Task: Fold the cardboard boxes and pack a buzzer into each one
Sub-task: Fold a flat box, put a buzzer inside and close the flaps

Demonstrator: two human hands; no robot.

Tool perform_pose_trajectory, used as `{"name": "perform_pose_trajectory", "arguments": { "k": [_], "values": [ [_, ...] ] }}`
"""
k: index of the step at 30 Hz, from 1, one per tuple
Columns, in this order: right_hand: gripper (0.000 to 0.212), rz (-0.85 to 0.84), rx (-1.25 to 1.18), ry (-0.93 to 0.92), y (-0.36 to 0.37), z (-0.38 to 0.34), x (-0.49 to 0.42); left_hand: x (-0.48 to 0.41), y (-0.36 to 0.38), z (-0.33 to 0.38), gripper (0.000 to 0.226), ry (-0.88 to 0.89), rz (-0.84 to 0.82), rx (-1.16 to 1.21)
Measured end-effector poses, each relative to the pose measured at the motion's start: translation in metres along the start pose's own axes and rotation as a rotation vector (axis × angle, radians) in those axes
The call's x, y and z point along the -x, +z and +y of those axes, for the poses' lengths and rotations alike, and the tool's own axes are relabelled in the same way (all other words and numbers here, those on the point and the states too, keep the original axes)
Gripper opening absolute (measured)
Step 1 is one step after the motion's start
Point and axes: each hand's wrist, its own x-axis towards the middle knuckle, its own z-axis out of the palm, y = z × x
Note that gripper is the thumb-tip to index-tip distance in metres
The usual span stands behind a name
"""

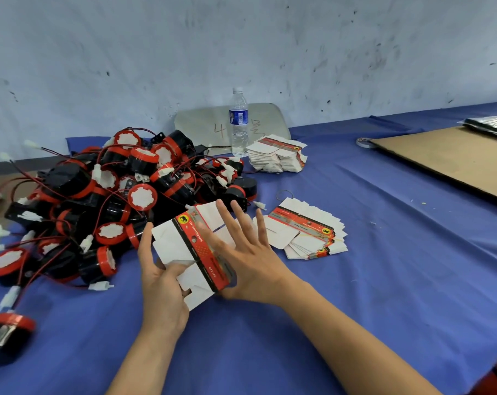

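The left hand (pixel 159 283) is gripping a flat carton (pixel 181 240) above the worktop (pixel 369 280), beside the buzzer pile (pixel 104 192); the right hand (pixel 247 260), fingers (pixel 243 220) splayed straight, is pressing it. Folding is starting; squaring it open likely follows.

Matt cardboard box (pixel 170 243); glossy plastic buzzers (pixel 141 196); blue cloth (pixel 384 252).

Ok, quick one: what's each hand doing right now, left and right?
Left hand: holding the flat cardboard box, fingers curled round its lower edge.
Right hand: open, straight spread fingers against the box.
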Motion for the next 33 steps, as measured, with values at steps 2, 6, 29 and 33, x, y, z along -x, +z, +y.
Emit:
{"name": "perform_pose_trajectory", "arguments": {
  "k": [2, 6, 29, 33],
  "values": [
    [0.123, 0.024, 0.006, -0.013, 0.001, 0.000, 0.001, 0.001, 0.000, 0.000, 0.082, 0.047, -0.031, -0.057],
    [0.119, 0.079, 0.043, -0.026, 0.000, 0.003, 0.003, 0.000, -0.004, 0.001, 0.074, 0.142, -0.085, -0.159],
    [0.033, 0.565, -0.116, -0.194, -0.013, -0.004, -0.002, 0.008, 0.006, 0.001, 0.069, -0.214, -0.171, 0.463],
    [0.041, 0.488, -0.230, -0.193, -0.015, -0.006, 0.000, -0.002, -0.004, 0.008, 0.072, -0.465, -0.182, 0.543]
  ]
}}
